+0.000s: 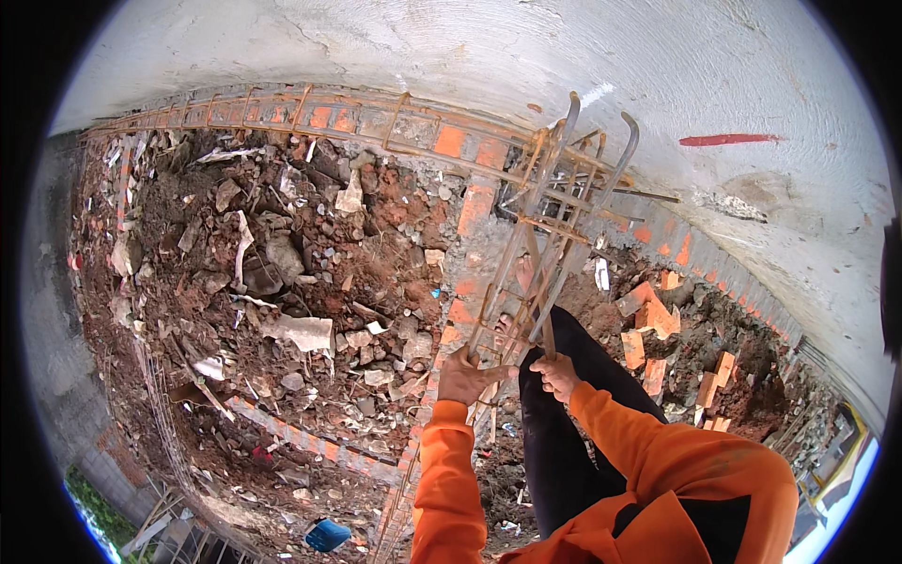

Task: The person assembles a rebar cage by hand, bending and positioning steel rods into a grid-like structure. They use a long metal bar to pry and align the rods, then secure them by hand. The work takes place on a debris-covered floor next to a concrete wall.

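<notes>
One blue item [327, 535] lies at the edge of the rubble [303, 331]. The left hand [468, 378], first of two, touches one steel cage [554, 228] at its lower end, thumb stretched rightward, forearm upright; whether this grip is closed cannot be told. The cage slants up toward the wall [733, 75], two hooked ends uppermost. The right hand [558, 376] curls closed round one brown bar [549, 340], forearm angled up leftward. Several bricks [633, 350] lie farther right.

No readable text, labels, numbers or signs in view.
</notes>
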`<act>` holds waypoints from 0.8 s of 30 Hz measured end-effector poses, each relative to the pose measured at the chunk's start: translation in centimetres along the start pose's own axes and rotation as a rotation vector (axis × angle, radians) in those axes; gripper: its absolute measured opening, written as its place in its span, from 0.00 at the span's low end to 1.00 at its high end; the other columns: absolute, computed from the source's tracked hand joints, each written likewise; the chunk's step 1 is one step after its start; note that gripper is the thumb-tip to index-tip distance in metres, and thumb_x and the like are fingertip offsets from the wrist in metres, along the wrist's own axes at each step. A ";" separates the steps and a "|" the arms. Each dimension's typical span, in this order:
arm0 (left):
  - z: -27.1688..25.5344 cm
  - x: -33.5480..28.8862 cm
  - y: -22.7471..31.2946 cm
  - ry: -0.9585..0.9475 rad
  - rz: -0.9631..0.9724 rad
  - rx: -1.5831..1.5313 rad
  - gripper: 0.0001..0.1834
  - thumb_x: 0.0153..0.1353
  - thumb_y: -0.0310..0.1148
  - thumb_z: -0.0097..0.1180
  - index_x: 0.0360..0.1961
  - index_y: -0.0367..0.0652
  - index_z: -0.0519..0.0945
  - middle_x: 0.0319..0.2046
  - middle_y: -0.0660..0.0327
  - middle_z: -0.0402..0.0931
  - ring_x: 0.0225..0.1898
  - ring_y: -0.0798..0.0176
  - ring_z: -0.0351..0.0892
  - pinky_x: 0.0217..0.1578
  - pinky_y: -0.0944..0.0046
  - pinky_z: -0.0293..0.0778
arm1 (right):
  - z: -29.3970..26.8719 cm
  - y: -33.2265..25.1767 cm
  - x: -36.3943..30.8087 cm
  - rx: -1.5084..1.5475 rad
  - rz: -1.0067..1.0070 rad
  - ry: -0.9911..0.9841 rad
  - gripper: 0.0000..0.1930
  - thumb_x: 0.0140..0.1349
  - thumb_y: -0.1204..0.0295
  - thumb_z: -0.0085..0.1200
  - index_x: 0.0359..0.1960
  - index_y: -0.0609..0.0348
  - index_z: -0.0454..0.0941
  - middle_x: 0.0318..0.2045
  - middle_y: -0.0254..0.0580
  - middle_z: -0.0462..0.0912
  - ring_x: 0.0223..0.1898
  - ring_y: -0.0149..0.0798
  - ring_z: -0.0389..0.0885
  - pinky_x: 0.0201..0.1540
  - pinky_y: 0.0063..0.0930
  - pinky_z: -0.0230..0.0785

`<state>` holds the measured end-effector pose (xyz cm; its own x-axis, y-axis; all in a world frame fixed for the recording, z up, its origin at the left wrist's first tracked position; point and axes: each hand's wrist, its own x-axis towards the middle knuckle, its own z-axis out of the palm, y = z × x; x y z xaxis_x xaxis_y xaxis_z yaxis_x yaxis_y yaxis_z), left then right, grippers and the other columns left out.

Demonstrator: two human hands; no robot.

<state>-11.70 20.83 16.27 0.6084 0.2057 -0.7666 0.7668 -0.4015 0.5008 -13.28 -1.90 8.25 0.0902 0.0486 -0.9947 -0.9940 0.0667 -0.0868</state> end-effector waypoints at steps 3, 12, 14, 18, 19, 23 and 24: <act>-0.7 -0.1 0.6 -0.056 -0.057 0.094 0.42 0.21 0.66 0.74 0.20 0.37 0.69 0.16 0.55 0.70 0.19 0.55 0.71 0.25 0.56 0.71 | 0.6 -1.9 -1.6 -0.031 0.024 -0.013 0.13 0.50 0.80 0.57 0.25 0.50 0.63 0.16 0.24 0.59 0.11 0.21 0.54 0.11 0.20 0.46; 4.4 5.5 -3.0 -0.013 -0.155 -0.199 0.34 0.36 0.60 0.70 0.21 0.38 0.70 0.18 0.56 0.70 0.34 0.51 0.81 0.39 0.57 0.74 | -0.2 -6.8 -3.7 -0.043 0.140 -0.094 0.12 0.54 0.79 0.56 0.23 0.47 0.67 0.13 0.23 0.59 0.09 0.23 0.56 0.12 0.21 0.50; 7.0 4.8 -6.3 -0.020 -0.230 -0.467 0.32 0.41 0.59 0.68 0.21 0.38 0.71 0.18 0.58 0.71 0.36 0.54 0.81 0.41 0.60 0.74 | 0.0 -5.5 -4.9 -0.024 0.153 -0.068 0.13 0.53 0.81 0.56 0.23 0.47 0.66 0.13 0.22 0.60 0.09 0.21 0.57 0.11 0.19 0.50; 4.4 3.1 -1.9 -0.076 -0.277 -0.197 0.32 0.46 0.60 0.64 0.20 0.37 0.72 0.16 0.61 0.74 0.36 0.59 0.82 0.42 0.65 0.74 | -0.1 -8.2 -4.8 -0.040 0.146 -0.008 0.13 0.52 0.82 0.56 0.23 0.48 0.65 0.14 0.23 0.62 0.09 0.20 0.56 0.10 0.19 0.49; 5.3 2.8 -2.1 0.114 -0.249 -0.203 0.34 0.45 0.63 0.63 0.17 0.37 0.74 0.14 0.58 0.72 0.27 0.59 0.79 0.34 0.63 0.73 | 0.0 -8.9 -5.3 -0.074 0.182 -0.031 0.13 0.52 0.82 0.57 0.22 0.49 0.65 0.13 0.23 0.62 0.09 0.21 0.57 0.11 0.18 0.50; 2.7 2.5 0.5 0.016 -0.278 -0.164 0.35 0.44 0.66 0.62 0.14 0.38 0.74 0.13 0.52 0.68 0.18 0.57 0.66 0.26 0.56 0.67 | 0.1 -11.1 -6.0 -0.081 0.191 -0.027 0.14 0.52 0.80 0.59 0.22 0.50 0.65 0.14 0.24 0.62 0.10 0.21 0.58 0.11 0.18 0.50; 2.7 2.6 0.4 0.022 -0.279 -0.166 0.35 0.44 0.66 0.62 0.14 0.37 0.74 0.13 0.52 0.68 0.18 0.56 0.66 0.26 0.56 0.67 | 0.5 -11.8 -6.6 -0.077 0.192 -0.035 0.14 0.52 0.80 0.59 0.21 0.49 0.64 0.14 0.24 0.61 0.10 0.21 0.58 0.11 0.18 0.49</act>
<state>-10.41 18.83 13.41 0.3726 0.3068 -0.8758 0.9265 -0.1758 0.3326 -2.14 -2.48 15.86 -0.1011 0.0879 -0.9910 -0.9948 -0.0239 0.0993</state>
